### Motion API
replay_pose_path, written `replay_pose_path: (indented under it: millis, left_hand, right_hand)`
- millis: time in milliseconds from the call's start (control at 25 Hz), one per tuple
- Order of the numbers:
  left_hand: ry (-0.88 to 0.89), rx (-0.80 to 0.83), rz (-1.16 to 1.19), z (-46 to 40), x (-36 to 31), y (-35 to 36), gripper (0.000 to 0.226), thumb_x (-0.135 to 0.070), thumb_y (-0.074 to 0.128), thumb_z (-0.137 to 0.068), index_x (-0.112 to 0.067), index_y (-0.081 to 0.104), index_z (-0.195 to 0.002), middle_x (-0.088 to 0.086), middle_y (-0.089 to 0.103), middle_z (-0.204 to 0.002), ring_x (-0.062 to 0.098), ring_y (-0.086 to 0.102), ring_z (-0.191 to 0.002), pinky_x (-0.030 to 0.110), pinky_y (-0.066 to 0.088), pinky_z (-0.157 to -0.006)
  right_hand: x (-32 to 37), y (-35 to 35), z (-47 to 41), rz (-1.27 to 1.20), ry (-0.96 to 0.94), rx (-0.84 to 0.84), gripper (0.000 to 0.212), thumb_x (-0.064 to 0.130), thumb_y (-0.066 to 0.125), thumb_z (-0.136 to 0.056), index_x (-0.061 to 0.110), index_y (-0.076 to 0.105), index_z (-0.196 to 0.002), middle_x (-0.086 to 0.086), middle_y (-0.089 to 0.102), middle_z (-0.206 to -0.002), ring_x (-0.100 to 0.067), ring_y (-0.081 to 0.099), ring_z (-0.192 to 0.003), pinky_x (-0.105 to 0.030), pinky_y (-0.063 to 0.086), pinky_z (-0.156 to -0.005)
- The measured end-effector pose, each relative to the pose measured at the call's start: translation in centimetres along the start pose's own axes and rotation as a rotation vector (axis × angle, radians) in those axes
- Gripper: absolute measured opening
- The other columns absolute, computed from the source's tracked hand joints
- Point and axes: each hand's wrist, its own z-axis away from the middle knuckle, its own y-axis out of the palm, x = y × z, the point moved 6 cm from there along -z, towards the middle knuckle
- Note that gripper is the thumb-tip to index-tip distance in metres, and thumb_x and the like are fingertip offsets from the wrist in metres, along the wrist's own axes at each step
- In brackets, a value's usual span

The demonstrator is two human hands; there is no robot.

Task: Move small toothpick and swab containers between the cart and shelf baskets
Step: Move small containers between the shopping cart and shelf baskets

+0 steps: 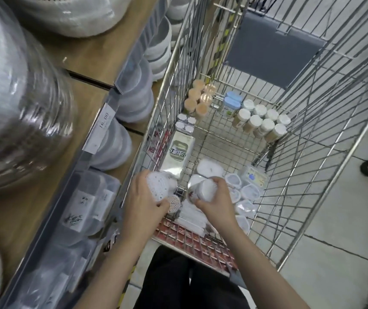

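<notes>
Both hands are working low inside the wire cart (301, 166), at its near end, and both are loaded. The left hand (144, 198) is curling its fingers round a white swab container (159, 186), whose dotted end of packed swab tips is facing up toward the camera, and a second, smaller round pack of tips (173, 203) is sitting just beside that thumb, though whether the hand is holding it too is hard to tell. The right hand (215, 200) is gripping a white-lidded tub (202, 190), tipped on its side so its long axis is pointing left, toward the other hand. Now the relation that counts: the shelf (82, 70) with its clear bins (93, 197) is lying to the left of the cart, so the left hand is the nearer one by a clear margin, right up against the cart's left wall. The right hand is sitting mid-cart and would be reaching across. My read is that the left container is going over first, lifted above the wire rim and swung leftward. More stock is waiting: tan-topped toothpick jars (197, 100) and white-capped jars (262, 122) at the far end, well apart from both hands.
</notes>
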Motion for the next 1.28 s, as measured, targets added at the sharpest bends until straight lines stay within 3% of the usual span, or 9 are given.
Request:
replay_pose_path:
  millis: [120,200,440,600,720,840,960,1120,1280]
  left_hand:
    - [0.188,-0.081,-0.118,0.8,-0.2,-0.9,0.078,-0.016,0.079,-0.068,-0.019,0.034,-0.131,0.006,0.044,-0.129,0.025,0.048,-0.118,0.031,0.041,-0.092]
    - [0.242,-0.120,-0.162,0.9,-0.2,-1.4,0.083,-0.016,0.083,-0.065,-0.016,0.035,-0.132,0.011,0.047,-0.128,0.029,0.050,-0.117,0.032,0.038,-0.093]
    - [0.238,-0.043,-0.093,-2.1,-2.2,0.1,0.079,-0.033,0.074,-0.071,-0.017,0.034,-0.138,0.005,0.043,-0.136,0.025,0.049,-0.122,0.038,0.041,-0.100]
    - [0.171,-0.004,0.014,-5.8,-4.6,2.6,0.076,-0.034,0.075,-0.075,-0.018,0.036,-0.138,-0.001,0.042,-0.137,0.018,0.048,-0.121,0.031,0.039,-0.099]
    - [0.140,0.032,0.059,-8.7,-5.8,5.0,0.078,-0.034,0.078,-0.073,-0.020,0.037,-0.138,-0.003,0.042,-0.138,0.019,0.047,-0.121,0.035,0.043,-0.095]
    - [0.169,0.094,0.086,-11.7,-7.3,8.1,0.078,-0.029,0.079,-0.072,-0.019,0.038,-0.138,-0.001,0.042,-0.137,0.021,0.045,-0.122,0.036,0.040,-0.098]
    - [0.236,0.179,0.063,-14.2,-8.6,11.7,0.074,-0.034,0.077,-0.075,-0.018,0.038,-0.135,0.001,0.043,-0.135,0.021,0.045,-0.119,0.030,0.036,-0.090]
    - [0.320,0.293,-0.112,-16.9,-8.4,16.1,0.071,-0.027,0.079,-0.074,-0.019,0.040,-0.133,0.004,0.038,-0.140,0.030,0.050,-0.117,0.039,0.046,-0.088]
    - [0.264,0.436,-0.156,-18.3,-7.3,19.0,0.084,-0.017,0.078,-0.076,-0.025,0.030,-0.145,0.010,0.027,-0.146,0.031,0.043,-0.127,0.040,0.041,-0.097]
  right_hand:
    - [0.1,1.4,-2.0,0.032,-0.043,-0.034,0.071,0.026,0.078,-0.070,0.024,0.037,-0.128,0.002,0.042,-0.120,-0.018,0.050,-0.108,-0.036,0.049,-0.089]
    - [0.4,1.5,-3.0,0.005,-0.063,-0.067,0.070,0.027,0.079,-0.071,0.024,0.038,-0.127,0.002,0.045,-0.120,-0.018,0.051,-0.108,-0.034,0.050,-0.085]
    - [0.4,-3.1,-5.8,-0.080,-0.024,-0.314,0.073,0.036,0.077,-0.075,0.019,0.038,-0.134,0.004,0.049,-0.128,-0.015,0.049,-0.113,-0.036,0.047,-0.096]
    - [0.0,-6.9,-8.5,-0.069,-0.029,-0.404,0.069,0.020,0.075,-0.078,0.014,0.039,-0.136,0.000,0.047,-0.128,-0.009,0.047,-0.105,-0.017,0.041,-0.083]
    - [-1.0,-9.3,-10.7,-0.027,-0.015,-0.431,0.068,0.016,0.074,-0.076,0.011,0.039,-0.134,-0.007,0.045,-0.130,-0.015,0.046,-0.109,-0.024,0.041,-0.090]
    - [-2.1,-9.7,-12.9,0.080,-0.001,-0.364,0.071,0.018,0.077,-0.074,0.011,0.039,-0.133,-0.009,0.042,-0.131,-0.021,0.045,-0.116,-0.033,0.040,-0.100]
    - [-2.6,-8.2,-14.7,0.229,-0.021,-0.223,0.073,0.025,0.078,-0.073,0.013,0.040,-0.134,-0.009,0.047,-0.130,-0.019,0.048,-0.108,-0.032,0.042,-0.090]
    - [-3.2,-6.0,-16.6,0.393,-0.065,-0.086,0.073,0.033,0.079,-0.073,0.014,0.042,-0.134,-0.007,0.050,-0.130,-0.023,0.052,-0.111,-0.027,0.038,-0.080]
    - [-4.4,-5.4,-18.0,0.333,0.007,-0.028,0.071,0.021,0.077,-0.074,0.016,0.042,-0.136,-0.008,0.049,-0.132,-0.025,0.050,-0.115,-0.026,0.038,-0.082]
